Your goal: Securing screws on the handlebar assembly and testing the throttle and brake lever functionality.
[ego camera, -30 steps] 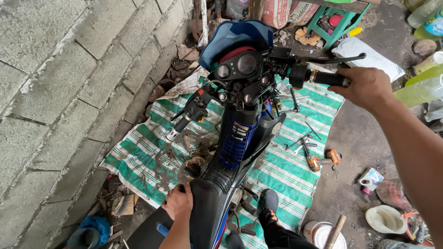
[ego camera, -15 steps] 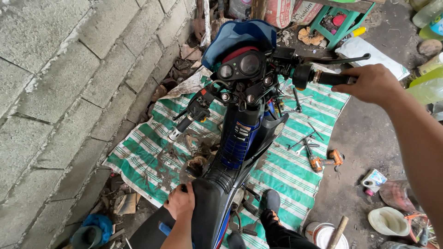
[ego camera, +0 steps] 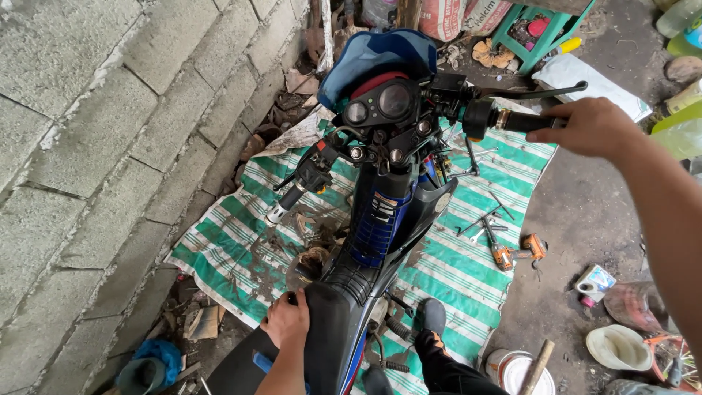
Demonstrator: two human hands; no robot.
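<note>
A person steadies a stripped motorbike (ego camera: pixel 380 219) beside a block wall (ego camera: pixel 95 146).

The left hand (ego camera: pixel 289 322) curls over the front edge of the black seat (ego camera: pixel 333 329), fingers closed on it. The bike stands over a green striped sheet (ego camera: pixel 241 249), its dials (ego camera: pixel 380 102) facing up. The right hand (ego camera: pixel 589 126) wraps around the right handlebar grip (ego camera: pixel 523 121), under the brake lever (ego camera: pixel 541 92). An orange tool (ego camera: pixel 502 256) lies on the sheet below.

One motorcycle (ego camera: pixel 380 212), two hands (ego camera: pixel 289 322)
</note>
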